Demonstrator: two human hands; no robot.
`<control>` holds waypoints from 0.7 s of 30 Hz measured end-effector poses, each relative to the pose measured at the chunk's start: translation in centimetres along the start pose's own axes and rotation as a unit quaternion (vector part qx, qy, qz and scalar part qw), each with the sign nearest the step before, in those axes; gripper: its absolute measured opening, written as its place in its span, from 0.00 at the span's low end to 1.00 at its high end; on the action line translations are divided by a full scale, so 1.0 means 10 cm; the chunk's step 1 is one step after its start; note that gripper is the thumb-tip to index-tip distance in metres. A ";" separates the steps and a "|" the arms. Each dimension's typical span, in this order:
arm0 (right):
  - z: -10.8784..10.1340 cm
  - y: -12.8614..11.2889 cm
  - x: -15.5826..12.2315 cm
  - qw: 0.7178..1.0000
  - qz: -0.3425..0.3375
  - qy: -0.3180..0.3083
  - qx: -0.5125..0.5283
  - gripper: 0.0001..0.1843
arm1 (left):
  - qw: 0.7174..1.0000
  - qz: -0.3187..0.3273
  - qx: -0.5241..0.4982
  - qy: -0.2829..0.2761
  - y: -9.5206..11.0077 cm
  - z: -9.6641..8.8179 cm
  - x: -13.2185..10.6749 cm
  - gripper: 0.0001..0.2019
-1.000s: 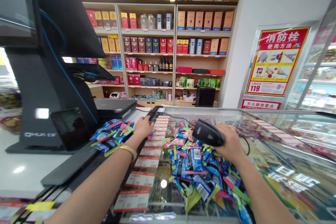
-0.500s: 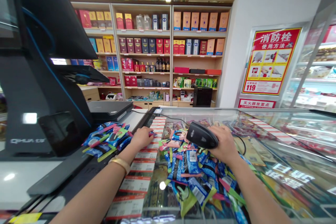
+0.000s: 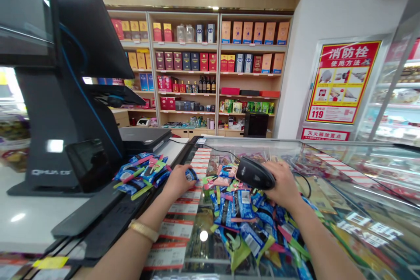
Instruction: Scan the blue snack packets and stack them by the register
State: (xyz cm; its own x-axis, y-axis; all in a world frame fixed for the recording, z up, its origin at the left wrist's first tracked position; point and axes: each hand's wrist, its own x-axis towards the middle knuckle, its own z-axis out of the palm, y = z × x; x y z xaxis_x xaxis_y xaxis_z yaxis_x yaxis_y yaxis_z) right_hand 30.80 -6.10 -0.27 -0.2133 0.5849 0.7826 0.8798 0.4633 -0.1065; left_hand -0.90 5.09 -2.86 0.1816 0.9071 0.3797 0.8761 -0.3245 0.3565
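My right hand (image 3: 284,183) is wrapped round a black barcode scanner (image 3: 255,173) and holds it just over a heap of blue, pink and green snack packets (image 3: 244,214) on the glass counter (image 3: 328,192). My left hand (image 3: 179,180) is closed on a small blue packet (image 3: 191,174) at the counter's left edge. It sits between the big heap and a smaller pile of packets (image 3: 141,173) to its left. A gold bracelet (image 3: 143,230) is on my left wrist.
A black till terminal with screens (image 3: 55,92) stands at the left on a white counter (image 3: 22,223). A row of red-and-white price tags (image 3: 187,210) runs under the glass edge. Shelves of boxes and bottles (image 3: 203,70) line the back wall. A red poster (image 3: 343,81) hangs at right.
My left hand drew back from the small pile toward the heap and closed on a blue packet. The scanner hand shifted slightly left. The view swayed a little.
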 end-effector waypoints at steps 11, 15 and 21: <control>0.00 0.00 0.00 1.000 -0.017 0.006 -0.011 0.15 | 0.986 0.072 -0.123 0.082 0.09 0.00 -0.05 0.21; 0.00 -0.01 0.00 1.000 -0.025 0.004 -0.015 0.16 | 0.974 0.053 -0.203 0.086 0.13 0.01 -0.05 0.22; -0.03 -0.07 0.01 0.999 -0.045 -0.002 0.001 0.13 | 0.956 0.080 -0.273 0.069 0.20 0.01 -0.09 0.23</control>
State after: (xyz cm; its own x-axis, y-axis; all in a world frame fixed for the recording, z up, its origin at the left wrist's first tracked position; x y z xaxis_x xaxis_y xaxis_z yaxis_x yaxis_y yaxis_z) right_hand 30.34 -6.55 0.07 -0.2927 0.5436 0.7867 0.8560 0.5157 -0.0379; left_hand 0.72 3.68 -2.54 0.2006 0.8026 0.5618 0.4711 -0.5818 0.6630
